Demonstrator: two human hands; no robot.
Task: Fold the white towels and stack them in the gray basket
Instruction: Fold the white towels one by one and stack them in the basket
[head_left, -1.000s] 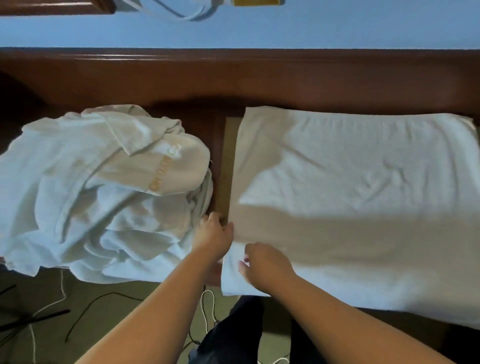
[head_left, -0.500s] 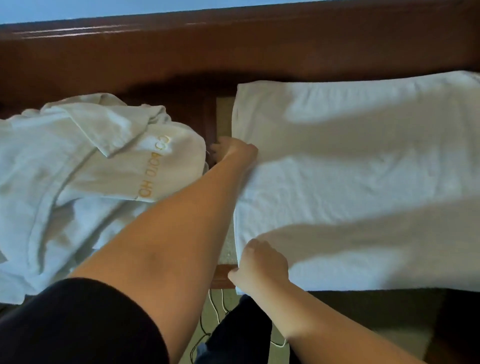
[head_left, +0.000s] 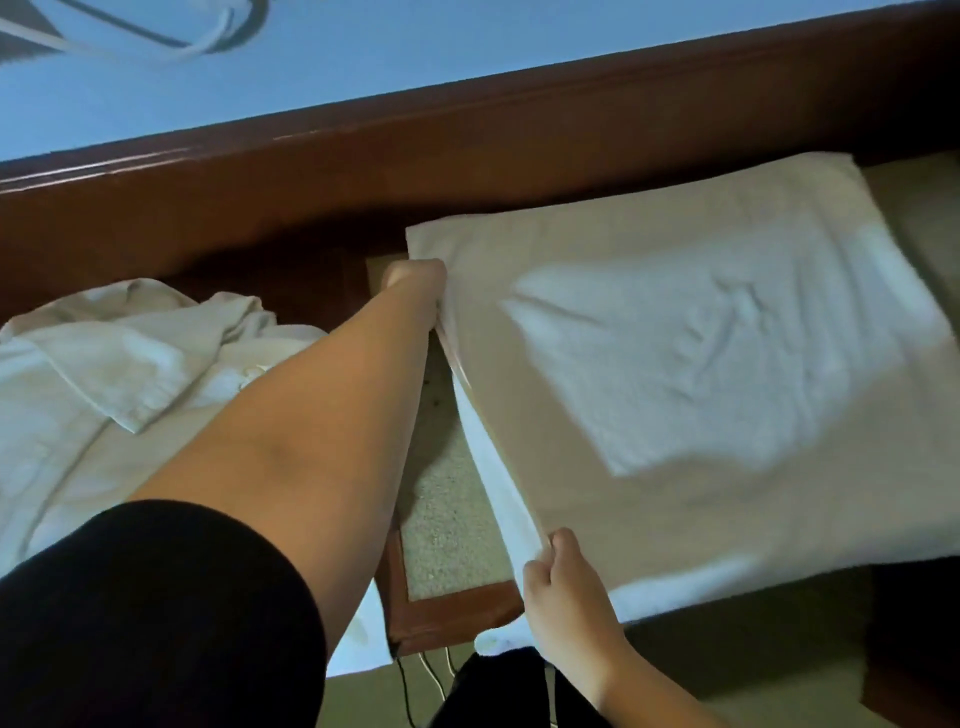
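Note:
A white towel (head_left: 701, 374) lies spread flat on the wooden bench. Its left edge is raised off the surface. My left hand (head_left: 415, 283) grips that edge at the far corner. My right hand (head_left: 563, 582) pinches the same edge at the near corner. To the left lies a crumpled heap of white towels (head_left: 104, 405), partly hidden behind my left forearm. No gray basket is in view.
The bench has a dark wooden frame (head_left: 447, 616) around a beige carpeted top (head_left: 441, 499). A tall wooden back rail (head_left: 467, 150) runs behind it, under a blue wall. Cables (head_left: 431, 675) trail on the floor below.
My left hand has reached from the near edge up to the towel's far left corner. The towel's left edge has lifted off the bench. My right hand stays at the near corner.

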